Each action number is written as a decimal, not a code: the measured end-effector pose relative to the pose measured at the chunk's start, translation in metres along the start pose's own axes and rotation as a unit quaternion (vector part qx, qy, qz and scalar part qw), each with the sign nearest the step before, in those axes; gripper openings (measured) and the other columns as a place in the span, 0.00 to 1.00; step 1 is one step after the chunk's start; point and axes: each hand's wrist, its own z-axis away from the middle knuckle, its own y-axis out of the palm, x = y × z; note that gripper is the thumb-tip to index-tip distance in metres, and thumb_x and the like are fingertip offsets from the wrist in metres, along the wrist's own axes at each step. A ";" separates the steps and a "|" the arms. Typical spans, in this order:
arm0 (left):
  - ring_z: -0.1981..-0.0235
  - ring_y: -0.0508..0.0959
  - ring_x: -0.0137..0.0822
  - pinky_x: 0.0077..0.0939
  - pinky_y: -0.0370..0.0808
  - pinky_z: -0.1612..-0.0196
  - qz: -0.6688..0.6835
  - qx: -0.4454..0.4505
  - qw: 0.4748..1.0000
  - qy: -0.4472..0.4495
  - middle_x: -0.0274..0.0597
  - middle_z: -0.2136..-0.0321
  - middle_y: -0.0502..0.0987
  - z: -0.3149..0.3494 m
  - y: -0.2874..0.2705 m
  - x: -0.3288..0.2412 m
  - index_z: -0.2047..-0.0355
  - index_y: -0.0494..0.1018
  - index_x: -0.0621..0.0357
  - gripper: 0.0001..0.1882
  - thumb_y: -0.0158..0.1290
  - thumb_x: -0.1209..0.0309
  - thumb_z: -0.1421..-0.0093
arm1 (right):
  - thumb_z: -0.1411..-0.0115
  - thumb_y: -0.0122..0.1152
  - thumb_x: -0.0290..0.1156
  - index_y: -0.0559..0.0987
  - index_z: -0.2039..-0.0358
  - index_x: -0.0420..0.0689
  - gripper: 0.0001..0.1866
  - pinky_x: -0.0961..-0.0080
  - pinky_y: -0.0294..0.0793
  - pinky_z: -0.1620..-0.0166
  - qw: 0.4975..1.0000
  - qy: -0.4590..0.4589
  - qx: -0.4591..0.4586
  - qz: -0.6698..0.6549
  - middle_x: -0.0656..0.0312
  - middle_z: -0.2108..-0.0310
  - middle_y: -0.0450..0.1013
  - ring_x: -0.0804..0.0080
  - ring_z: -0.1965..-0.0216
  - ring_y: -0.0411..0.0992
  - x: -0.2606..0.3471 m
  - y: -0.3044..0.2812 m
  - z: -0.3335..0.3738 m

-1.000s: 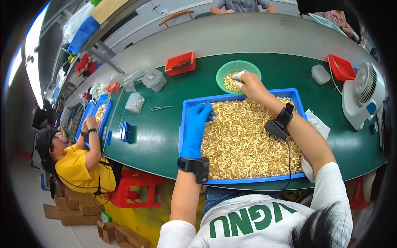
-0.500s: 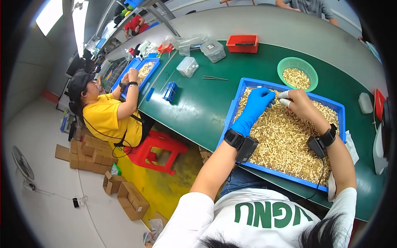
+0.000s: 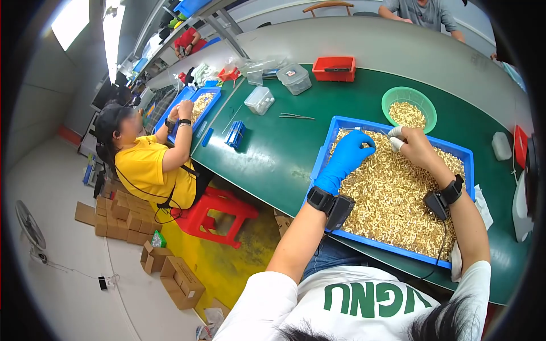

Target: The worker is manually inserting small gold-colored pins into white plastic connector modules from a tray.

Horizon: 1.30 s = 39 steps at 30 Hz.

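Note:
Many small brass-coloured pieces point(image 3: 392, 199) fill a large blue tray point(image 3: 392, 248) in front of me. Over its far left part is my left hand point(image 3: 351, 154), in a blue glove, with thumb and fingers closed in a pinch. My right hand point(image 3: 420, 149) hovers to the right of it, white covers on its fingertips, which are drawn close together and point toward the left hand. A small gap separates the two hands. Whatever either hand pinches is too small or hidden to name. Both wrists carry black strapped devices.
Beyond the tray stands a green basket point(image 3: 409, 92) with similar pieces. Tweezers point(image 3: 297, 116), a blue bundle point(image 3: 235, 134), clear plastic boxes point(image 3: 294, 78) and a red bin point(image 3: 334, 69) lie on the green table. At left a co-worker in yellow point(image 3: 145, 165) sits at another blue tray.
My left hand has moved slightly down and left, away from the right hand, and its fingers are more curled. The right hand stays nearly in place. The view has tilted slightly.

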 end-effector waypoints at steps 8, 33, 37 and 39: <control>0.71 0.75 0.28 0.22 0.72 0.64 0.349 -0.027 0.932 -0.097 0.37 0.72 0.76 -0.003 -0.006 -0.020 0.66 0.73 0.61 0.08 0.53 0.71 0.46 | 0.47 0.55 0.24 0.76 0.67 0.35 0.08 0.80 0.65 0.76 0.999 -0.049 0.004 -0.017 0.61 0.82 0.71 0.81 0.81 0.66 0.008 0.004 0.007; 0.72 0.76 0.28 0.21 0.73 0.66 0.206 0.048 0.977 -0.036 0.40 0.71 0.77 -0.001 -0.004 -0.017 0.67 0.75 0.64 0.08 0.54 0.77 0.49 | 0.48 0.57 0.31 0.77 0.69 0.39 0.09 0.69 0.71 0.69 0.993 -0.065 0.081 0.053 0.52 0.75 0.74 0.58 0.74 0.73 0.005 -0.007 0.010; 0.73 0.76 0.29 0.21 0.72 0.68 0.201 0.032 0.979 -0.034 0.41 0.73 0.77 0.000 -0.005 -0.013 0.68 0.75 0.66 0.08 0.52 0.74 0.46 | 0.45 0.56 0.29 0.76 0.71 0.37 0.08 0.75 0.69 0.73 0.994 -0.085 0.055 0.048 0.58 0.79 0.73 0.72 0.78 0.70 0.002 0.014 0.003; 0.73 0.76 0.29 0.21 0.72 0.68 0.248 0.014 0.967 -0.050 0.41 0.73 0.77 -0.004 -0.002 -0.017 0.67 0.74 0.66 0.09 0.51 0.73 0.45 | 0.44 0.55 0.29 0.75 0.70 0.36 0.08 0.76 0.69 0.73 0.998 -0.044 0.049 0.004 0.59 0.79 0.73 0.74 0.78 0.70 -0.001 0.014 0.002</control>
